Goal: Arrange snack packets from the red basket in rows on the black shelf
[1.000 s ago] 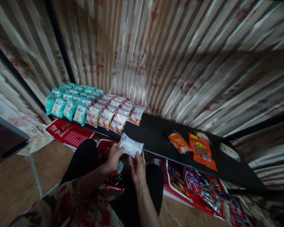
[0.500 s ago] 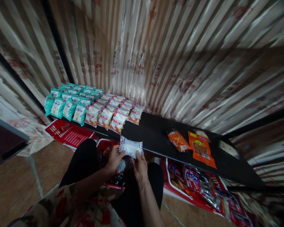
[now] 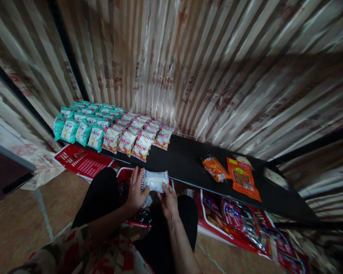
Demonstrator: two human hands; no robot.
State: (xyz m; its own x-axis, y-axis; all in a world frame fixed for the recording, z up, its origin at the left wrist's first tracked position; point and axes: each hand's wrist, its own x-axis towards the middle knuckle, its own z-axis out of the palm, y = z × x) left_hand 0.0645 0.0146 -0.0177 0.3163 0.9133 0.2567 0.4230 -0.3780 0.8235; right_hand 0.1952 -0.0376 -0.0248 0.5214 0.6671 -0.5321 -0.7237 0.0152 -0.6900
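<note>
Both hands hold a white snack packet point(image 3: 155, 180) with a red-and-blue striped edge just in front of the black shelf point(image 3: 188, 161). My left hand point(image 3: 135, 190) grips its left side with fingers raised along it. My right hand point(image 3: 168, 198) pinches its lower right corner. Rows of matching red-and-white packets point(image 3: 137, 135) and teal packets point(image 3: 82, 121) stand at the shelf's left end.
Two orange packets point(image 3: 231, 173) lie on the right part of the shelf. A red basket point(image 3: 81, 161) sits on the floor at left. A red tray of mixed packets point(image 3: 240, 224) lies on the floor under the shelf at right. Striped curtain behind.
The packet has dropped slightly and turned more level between my hands. My left fingers have stretched up along its left edge.
</note>
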